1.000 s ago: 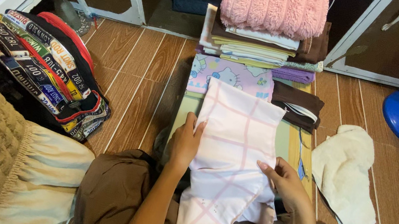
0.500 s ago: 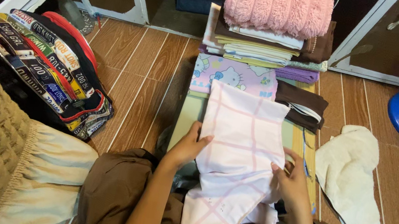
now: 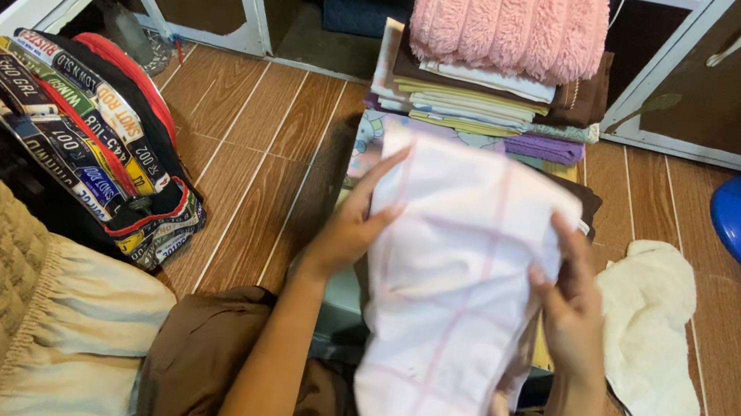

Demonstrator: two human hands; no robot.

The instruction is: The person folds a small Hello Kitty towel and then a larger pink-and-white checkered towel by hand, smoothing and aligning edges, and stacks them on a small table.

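Presently both hands are gripping the white pink-checked cloth [image 3: 454, 284]: left hand [image 3: 348, 230] pinching its left edge, right hand [image 3: 571, 309] its right; long axis is hanging toward the lap, before the folded stack [image 3: 491, 102].

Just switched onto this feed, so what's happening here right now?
A person seated on the wooden floor holds up a white cloth with pink grid lines, left hand on one edge and right hand on the other. Ahead is a stack of folded linens topped by a pink fluffy towel. A cream cloth lies at right.
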